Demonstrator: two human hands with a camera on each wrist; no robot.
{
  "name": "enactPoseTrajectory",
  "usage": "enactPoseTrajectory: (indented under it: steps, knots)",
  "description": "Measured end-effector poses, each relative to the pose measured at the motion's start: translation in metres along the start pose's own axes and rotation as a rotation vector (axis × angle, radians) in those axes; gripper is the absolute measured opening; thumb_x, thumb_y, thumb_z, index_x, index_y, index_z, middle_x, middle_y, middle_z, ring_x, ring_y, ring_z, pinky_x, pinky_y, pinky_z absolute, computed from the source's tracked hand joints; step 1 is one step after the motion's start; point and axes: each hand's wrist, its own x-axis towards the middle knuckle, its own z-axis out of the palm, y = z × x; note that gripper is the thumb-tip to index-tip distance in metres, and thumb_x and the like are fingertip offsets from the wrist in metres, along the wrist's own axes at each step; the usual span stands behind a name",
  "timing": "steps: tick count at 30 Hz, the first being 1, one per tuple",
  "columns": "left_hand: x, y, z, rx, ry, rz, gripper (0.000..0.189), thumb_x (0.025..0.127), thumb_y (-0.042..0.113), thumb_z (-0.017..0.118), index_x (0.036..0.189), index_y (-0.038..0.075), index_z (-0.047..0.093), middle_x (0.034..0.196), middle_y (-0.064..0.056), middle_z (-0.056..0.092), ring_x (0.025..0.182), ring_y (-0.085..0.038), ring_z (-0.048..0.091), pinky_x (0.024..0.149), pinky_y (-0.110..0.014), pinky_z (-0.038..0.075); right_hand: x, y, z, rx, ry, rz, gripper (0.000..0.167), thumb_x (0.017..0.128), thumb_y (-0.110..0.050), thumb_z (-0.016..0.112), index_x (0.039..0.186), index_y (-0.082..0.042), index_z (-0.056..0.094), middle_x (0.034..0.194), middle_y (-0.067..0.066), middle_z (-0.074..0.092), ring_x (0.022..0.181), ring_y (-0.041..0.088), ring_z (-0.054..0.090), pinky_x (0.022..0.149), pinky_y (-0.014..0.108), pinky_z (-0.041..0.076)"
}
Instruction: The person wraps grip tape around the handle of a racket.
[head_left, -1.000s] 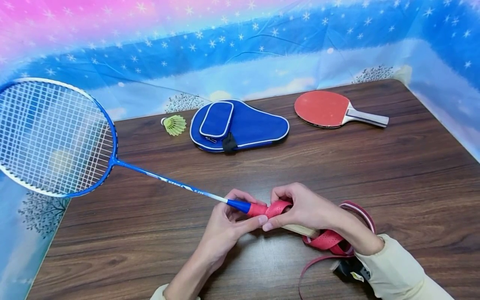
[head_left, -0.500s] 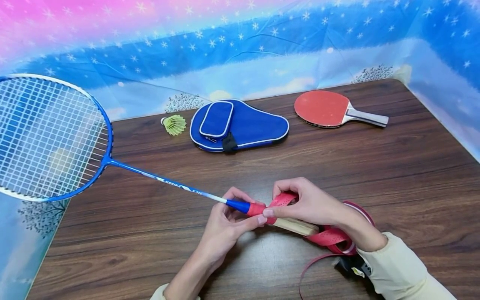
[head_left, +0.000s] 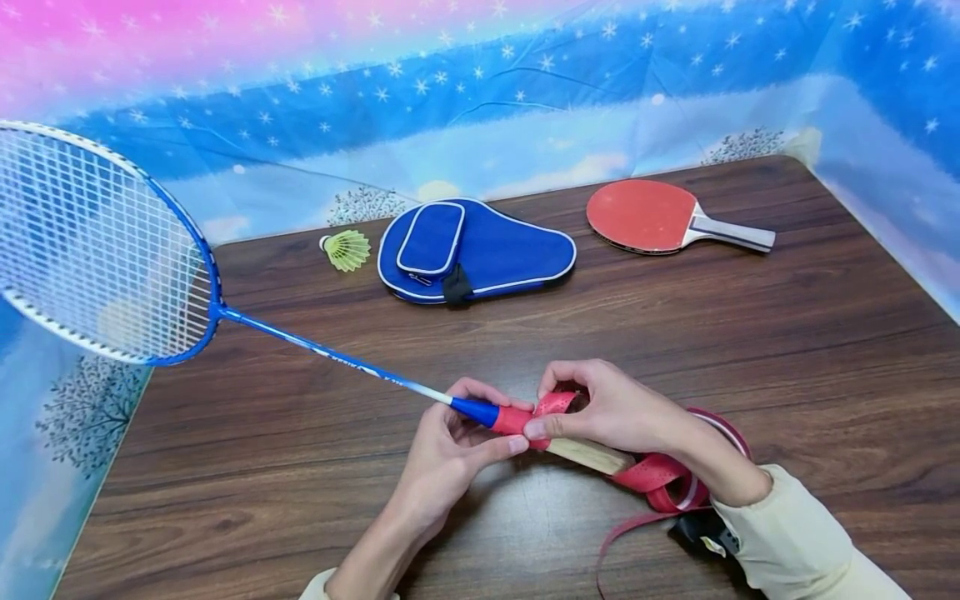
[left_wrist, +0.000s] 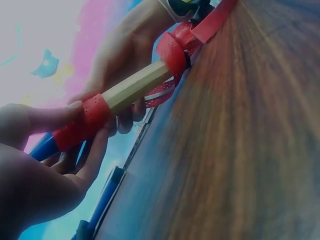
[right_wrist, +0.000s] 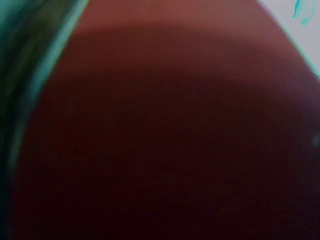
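A blue-and-white badminton racket [head_left: 288, 337] slants across the head view, its strung head raised at the left. My left hand [head_left: 442, 462] grips its handle at the blue cone and the first red turns, thumb in front and fingers behind. Perforated red grip tape [head_left: 654, 475] covers the upper handle; bare wood [head_left: 588, 456] shows below it. My right hand [head_left: 622, 408] pinches the tape where it leaves the handle. In the left wrist view, the wrapped tape [left_wrist: 82, 122] lies between thumb and fingers. A dark red surface fills most of the right wrist view, hiding the hand.
Along the back of the wooden table [head_left: 300, 500] lie a yellow-green shuttlecock [head_left: 347, 250], a blue zipped paddle case [head_left: 517, 246] and a red table-tennis paddle [head_left: 645, 217]. Loose tape loops hang by the right wrist, near a black device [head_left: 705, 529]. A patterned cloth [head_left: 480, 108] stands behind.
The racket has rolled slightly, and its head has risen and shifted left. My right hand moved out a little with the tape, then back in toward the handle. The left hand has barely moved.
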Motion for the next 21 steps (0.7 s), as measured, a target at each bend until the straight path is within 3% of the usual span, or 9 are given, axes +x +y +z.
enactPoseTrajectory:
  steps: [4,9,12,16,21]
  knots:
    - [-0.0003,0.0009,-0.0014,-0.027,-0.047,-0.012,0.047,0.08,-0.007,0.076,0.118,-0.001,0.047,0.12,-0.021,0.062,0.103,-0.036,0.064,0.092,-0.036,0.052,0.0007,0.0003,-0.0002,0.014,-0.019,0.001,0.025,0.085,-0.04,0.077,0.092,-0.02,0.063,0.081,-0.001,0.06,0.074,0.018,0.052,0.064,0.028,0.039]
    - [0.0001,-0.0007,0.0003,-0.024,-0.076,0.033,0.053,0.077,-0.009,0.078,0.117,0.001,0.046,0.119,-0.023,0.057,0.105,-0.035,0.061,0.094,-0.037,0.05,0.0003,0.0012,-0.0033,0.007,-0.033,-0.003,0.021,0.086,-0.039,0.076,0.088,-0.021,0.064,0.076,-0.002,0.059,0.07,0.017,0.052,0.06,0.026,0.038]
    - [0.0005,-0.0023,0.0018,-0.01,-0.061,0.044,0.051,0.077,-0.005,0.081,0.114,0.002,0.047,0.113,-0.022,0.058,0.1,-0.034,0.063,0.089,-0.035,0.053,0.0,0.0007,-0.0039,0.013,-0.063,0.002,0.019,0.087,-0.039,0.074,0.088,-0.022,0.066,0.075,-0.003,0.059,0.072,0.017,0.052,0.06,0.026,0.037]
    - [0.0001,-0.0028,0.0013,-0.005,-0.026,0.013,0.048,0.078,-0.004,0.079,0.114,0.003,0.048,0.113,-0.021,0.06,0.098,-0.033,0.064,0.084,-0.033,0.055,0.0007,-0.0003,-0.0015,0.027,-0.106,0.021,0.017,0.089,-0.039,0.072,0.093,-0.023,0.07,0.081,-0.003,0.063,0.075,0.017,0.054,0.063,0.026,0.039]
    - [-0.0007,-0.0032,0.0021,-0.034,0.024,-0.009,0.052,0.078,-0.007,0.078,0.118,0.002,0.046,0.117,-0.021,0.061,0.099,-0.032,0.064,0.085,-0.031,0.054,0.0017,-0.0003,0.0042,0.027,-0.082,-0.007,0.017,0.09,-0.038,0.071,0.092,-0.022,0.069,0.08,-0.004,0.065,0.071,0.015,0.056,0.061,0.025,0.042]
